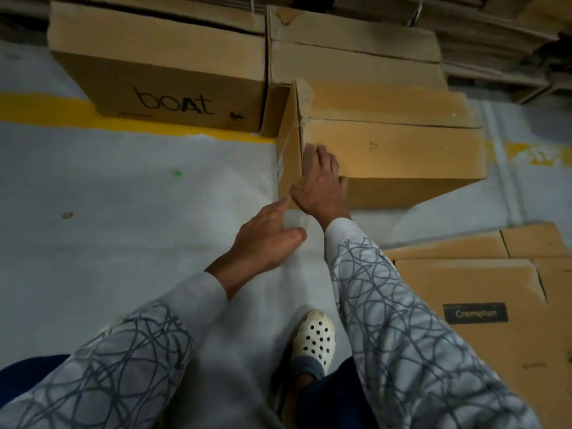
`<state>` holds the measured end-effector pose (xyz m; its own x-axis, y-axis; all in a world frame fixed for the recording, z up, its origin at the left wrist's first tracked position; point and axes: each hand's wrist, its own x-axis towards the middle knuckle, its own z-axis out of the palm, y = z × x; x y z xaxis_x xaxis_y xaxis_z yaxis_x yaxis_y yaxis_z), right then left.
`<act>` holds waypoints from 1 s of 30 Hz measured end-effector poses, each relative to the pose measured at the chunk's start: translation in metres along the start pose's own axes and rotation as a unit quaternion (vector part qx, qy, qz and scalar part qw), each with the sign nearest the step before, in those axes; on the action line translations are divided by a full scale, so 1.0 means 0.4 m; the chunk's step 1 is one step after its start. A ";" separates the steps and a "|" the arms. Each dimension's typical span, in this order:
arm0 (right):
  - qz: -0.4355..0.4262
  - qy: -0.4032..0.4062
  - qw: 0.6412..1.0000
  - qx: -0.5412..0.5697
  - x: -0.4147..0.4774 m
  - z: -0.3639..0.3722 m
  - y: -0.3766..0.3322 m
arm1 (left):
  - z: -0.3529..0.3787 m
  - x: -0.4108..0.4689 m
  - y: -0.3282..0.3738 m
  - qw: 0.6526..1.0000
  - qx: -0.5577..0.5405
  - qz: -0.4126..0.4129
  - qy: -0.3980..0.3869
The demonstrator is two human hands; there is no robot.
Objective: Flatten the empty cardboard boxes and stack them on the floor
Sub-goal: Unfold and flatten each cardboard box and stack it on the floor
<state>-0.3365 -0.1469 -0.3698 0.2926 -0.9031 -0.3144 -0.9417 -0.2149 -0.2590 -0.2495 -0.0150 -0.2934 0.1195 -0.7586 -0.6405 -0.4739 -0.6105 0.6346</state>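
Observation:
A plain brown cardboard box (393, 150) stands on the grey floor in front of me, its top flaps closed. My right hand (322, 181) lies on the box's near left corner, fingers spread flat over the top edge. My left hand (266, 236) hovers just below and left of that corner, index finger stretched toward it, holding nothing. Flattened boxes (483, 292), one with a "Crompton" label, lie stacked on the floor at the lower right.
A box printed "boAt" (167, 75) stands at the back left, another closed box (356, 54) beside it. Bundles of flat cardboard (501, 35) fill the back right. A yellow floor line (46, 109) runs across. My foot in a white clog (312, 339) is below.

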 end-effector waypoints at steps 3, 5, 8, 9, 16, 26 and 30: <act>-0.016 0.048 0.998 0.027 0.061 -0.014 -0.001 | -0.005 -0.008 0.005 1.000 0.005 0.001 -0.001; -0.022 0.069 0.994 0.087 0.097 -0.026 -0.001 | -0.014 -0.017 0.005 1.000 0.003 0.001 -0.004; -0.026 0.096 0.990 0.097 0.145 -0.035 0.010 | -0.037 -0.028 -0.005 1.000 -0.001 -0.010 -0.007; -0.018 0.099 0.990 0.096 0.160 -0.039 0.014 | -0.046 -0.030 -0.010 1.000 0.000 -0.014 -0.004; 0.179 0.203 0.960 0.077 0.139 0.022 0.016 | -0.092 -0.028 -0.017 1.000 -0.004 -0.009 0.017; 0.404 0.249 0.851 0.227 0.038 0.076 0.050 | -0.127 -0.054 -0.049 0.999 -0.030 -0.007 0.035; 0.394 0.225 0.859 0.237 -0.006 0.072 0.076 | -0.115 -0.066 -0.048 0.999 -0.025 0.002 0.037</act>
<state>-0.3612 -0.1406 -0.4031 -0.5998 -0.7733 -0.2054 -0.6127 0.6090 -0.5036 -0.2035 0.0063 -0.2690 0.1825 -0.7744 -0.6058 -0.4305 -0.6169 0.6589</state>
